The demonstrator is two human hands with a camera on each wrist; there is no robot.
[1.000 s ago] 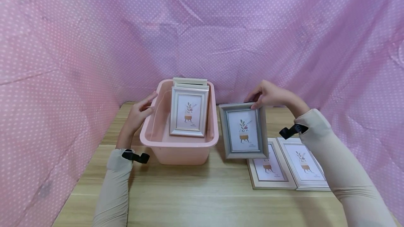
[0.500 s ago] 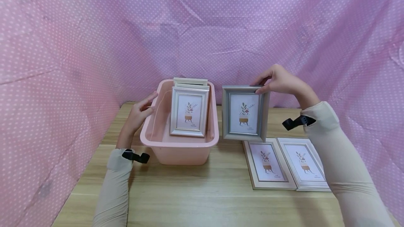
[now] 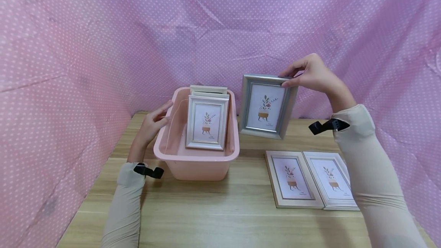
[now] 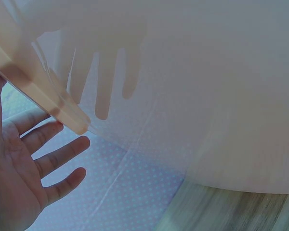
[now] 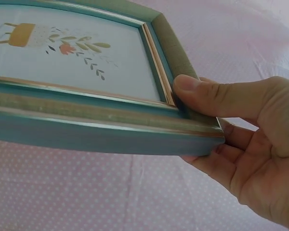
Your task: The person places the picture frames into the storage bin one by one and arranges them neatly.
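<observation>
Pink dotted cloth backs a wooden surface [image 3: 220, 209]. Right hand [image 3: 315, 75] holds a grey picture frame [image 3: 266, 105] in the air by its top right corner, thumb on the front and fingers [image 5: 216, 149] curled behind; the frame hangs upright, just right of the pink tub [image 3: 196, 160] and clear of it. Left hand [image 3: 149, 125] rests with relaxed, straight fingers against the tub's left rim. Step in hand, by judgement: carrying the frame to the tub. Next move calls for shifting it left over the rim and lowering it in front of the leaning frames [image 3: 207, 121]. Two flat frames [image 3: 311, 179] lie on the surface.
</observation>
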